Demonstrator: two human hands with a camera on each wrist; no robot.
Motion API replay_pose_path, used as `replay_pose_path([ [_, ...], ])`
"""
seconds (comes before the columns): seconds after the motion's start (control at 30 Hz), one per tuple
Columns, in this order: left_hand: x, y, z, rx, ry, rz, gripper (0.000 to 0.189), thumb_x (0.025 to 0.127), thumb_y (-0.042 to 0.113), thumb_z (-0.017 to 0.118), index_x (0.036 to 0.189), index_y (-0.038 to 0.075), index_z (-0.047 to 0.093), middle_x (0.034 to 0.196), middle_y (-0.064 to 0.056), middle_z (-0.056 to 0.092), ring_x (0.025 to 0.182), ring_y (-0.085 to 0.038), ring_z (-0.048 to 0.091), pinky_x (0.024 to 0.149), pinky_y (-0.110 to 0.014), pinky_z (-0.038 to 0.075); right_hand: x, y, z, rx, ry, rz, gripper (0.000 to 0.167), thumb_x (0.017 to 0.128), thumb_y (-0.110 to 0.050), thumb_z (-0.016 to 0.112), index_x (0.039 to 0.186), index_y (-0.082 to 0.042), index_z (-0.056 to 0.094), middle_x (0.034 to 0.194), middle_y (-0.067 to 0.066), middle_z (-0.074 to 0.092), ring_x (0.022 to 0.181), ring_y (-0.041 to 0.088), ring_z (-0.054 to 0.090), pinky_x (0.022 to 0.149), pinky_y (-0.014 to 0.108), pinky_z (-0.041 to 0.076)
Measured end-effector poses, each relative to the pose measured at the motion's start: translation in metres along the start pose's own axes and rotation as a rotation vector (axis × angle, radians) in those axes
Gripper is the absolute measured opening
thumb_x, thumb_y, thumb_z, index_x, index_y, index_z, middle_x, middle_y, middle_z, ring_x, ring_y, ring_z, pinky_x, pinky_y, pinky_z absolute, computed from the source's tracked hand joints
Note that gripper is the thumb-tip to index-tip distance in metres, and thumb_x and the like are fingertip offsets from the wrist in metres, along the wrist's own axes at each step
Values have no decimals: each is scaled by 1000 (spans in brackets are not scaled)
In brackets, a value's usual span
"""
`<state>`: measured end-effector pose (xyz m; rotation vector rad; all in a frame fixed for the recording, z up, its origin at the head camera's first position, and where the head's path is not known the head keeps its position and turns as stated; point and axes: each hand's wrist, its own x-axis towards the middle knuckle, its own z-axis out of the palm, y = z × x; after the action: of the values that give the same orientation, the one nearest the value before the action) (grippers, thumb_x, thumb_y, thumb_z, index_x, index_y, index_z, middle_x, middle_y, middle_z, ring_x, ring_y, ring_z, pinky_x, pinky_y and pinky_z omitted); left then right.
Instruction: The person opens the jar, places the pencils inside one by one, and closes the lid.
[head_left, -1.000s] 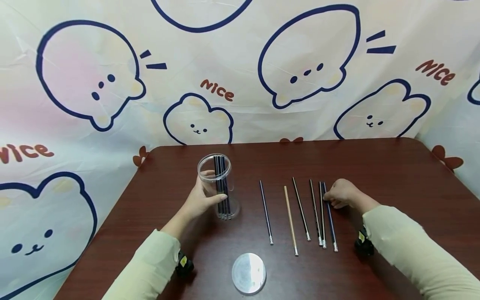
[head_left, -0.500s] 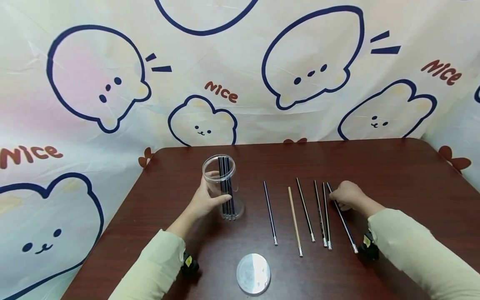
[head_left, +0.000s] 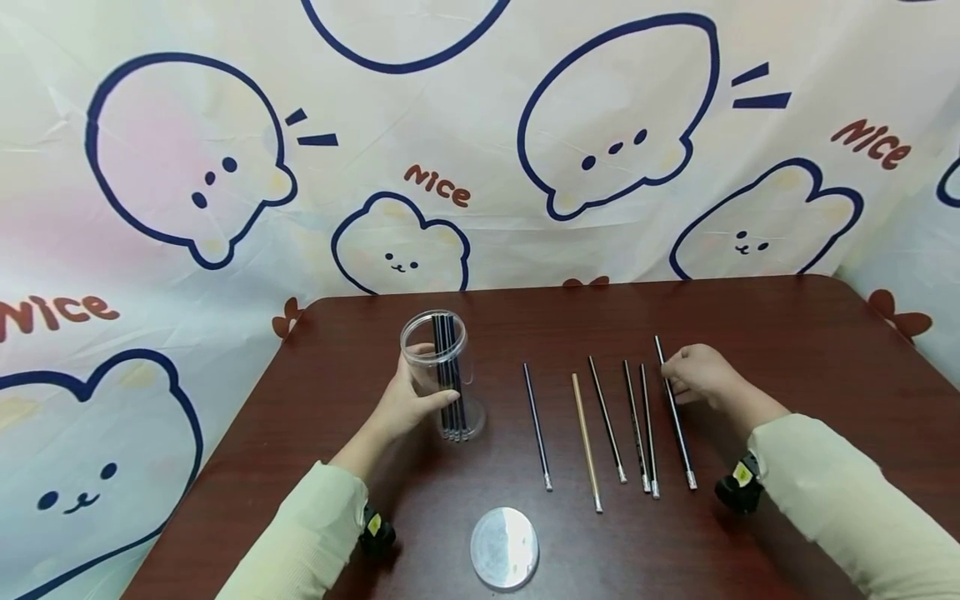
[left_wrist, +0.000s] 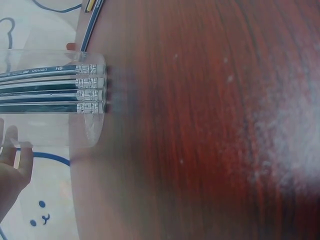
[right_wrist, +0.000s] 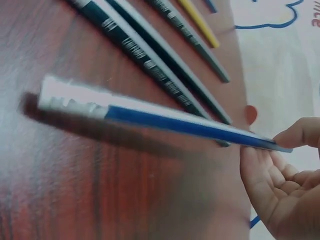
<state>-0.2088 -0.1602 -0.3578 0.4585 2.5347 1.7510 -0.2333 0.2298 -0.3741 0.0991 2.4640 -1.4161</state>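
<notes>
My left hand (head_left: 401,404) grips a clear plastic jar (head_left: 467,367) from its left side, thumb across the front. Inside the jar stand several dark pencils (left_wrist: 42,95), their eraser ends at the bottom. Between thumb and fingers my right hand (head_left: 705,373) pinches a blue pencil (right_wrist: 170,124); in the right wrist view its eraser end casts a shadow on the table. Left of that hand lie a pair of dark pencils (right_wrist: 150,55), another dark pencil (head_left: 607,421), a yellow pencil (head_left: 587,442) and a dark blue pencil (head_left: 537,425).
A round clear lid (head_left: 505,548) lies near the front of the brown wooden table (head_left: 337,333). Behind the table hangs a pale cloth (head_left: 495,242) printed with cartoon bears. Each wrist wears a small black camera (head_left: 377,532).
My right hand has pulled the blue pencil away from the dark pair, first swinging its eraser end right, then raising it. My left hand keeps its grip on the jar.
</notes>
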Motion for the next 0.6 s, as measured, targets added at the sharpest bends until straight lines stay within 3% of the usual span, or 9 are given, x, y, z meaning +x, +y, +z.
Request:
replay_pose_path([
  [0.2,0,0,0,2,-9,1,69,72,3,66,125,4,22,103,-18,48,85,-22,51,80,-37,37,-7,-14,-3,61,33,-52,31,86,-9,41,106,15,39,93,16,44,71,16,48,66,34,48],
  [0.4,1,-2,0,3,-4,9,69,72,3,66,125,3,22,101,-19,49,85,-24,51,85,-40,33,-12,-28,-3,93,43,-93,32,88,-10,42,108,14,38,98,17,42,73,14,48,66,32,48],
  [0.6,8,-21,-2,-17,-5,-16,73,72,9,69,127,9,21,109,-18,47,92,-24,50,87,-40,31,-12,-42,4,137,38,-144,28,87,-9,44,105,12,40,93,14,44,70,13,47,65,33,48],
])
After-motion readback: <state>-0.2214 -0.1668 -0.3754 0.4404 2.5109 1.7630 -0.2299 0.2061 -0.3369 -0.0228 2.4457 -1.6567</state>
